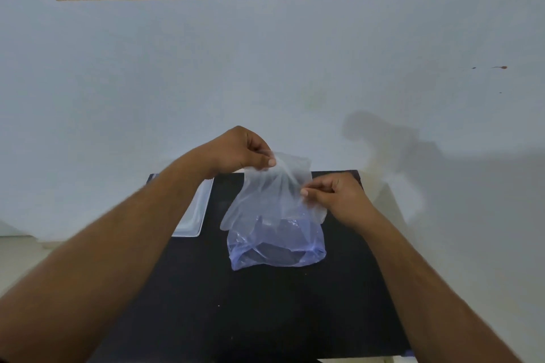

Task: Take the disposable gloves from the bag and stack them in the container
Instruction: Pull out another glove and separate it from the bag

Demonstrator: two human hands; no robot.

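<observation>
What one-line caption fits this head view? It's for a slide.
Both hands, left hand and right hand, hold a clear glove above the bag; the white container sits left.

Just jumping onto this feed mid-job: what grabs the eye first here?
Dead centre, both hands hold a clear glove up over the black table: the left hand pinches its top edge, the right hand pinches its right side. Right below it a bluish bag lies on the table. At the table's far left edge sits a white container, partly hidden behind the left forearm.
</observation>
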